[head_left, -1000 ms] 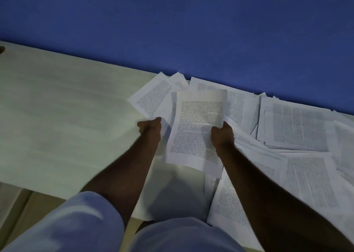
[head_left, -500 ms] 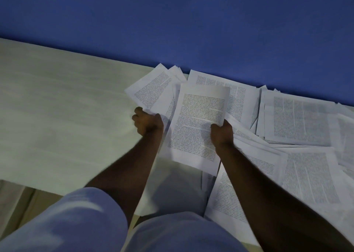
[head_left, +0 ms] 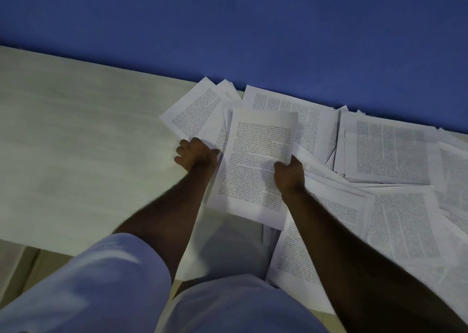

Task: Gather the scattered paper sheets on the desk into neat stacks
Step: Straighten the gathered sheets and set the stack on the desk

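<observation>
Paper sheets (head_left: 385, 153) printed with dense text lie scattered and overlapping across the pale wooden desk (head_left: 76, 155), spreading from between the two hands outward past the right hand and back to the blue wall (head_left: 228, 24). The right hand (head_left: 288, 173) grips one printed sheet (head_left: 255, 165) by its right edge, thumb on the printed face and fingers curled beneath, so that the sheet stands tilted above the sheets lying under it. This held sheet sits between the two hands, its lower corner pointing toward the person's body.

The left hand (head_left: 196, 154) rests knuckles-up at the near corner of an angled sheet (head_left: 195, 110), which fans away from the hand toward the wall. Its fingers are curled down at the paper's edge, with the thumb pointing toward the held sheet; whether they actually pinch the paper cannot be told from this angle.

Beyond the right hand, farther sheets lie flat, some in two columns of text, stacked loosely at differing angles. Nearer the body, under the right forearm, another printed sheet (head_left: 296, 256) hangs over the desk's front edge. To the outside of the left hand the desk surface shows bare wood grain. Light-coloured sleeves (head_left: 101, 282) fill the bottom of the view.
</observation>
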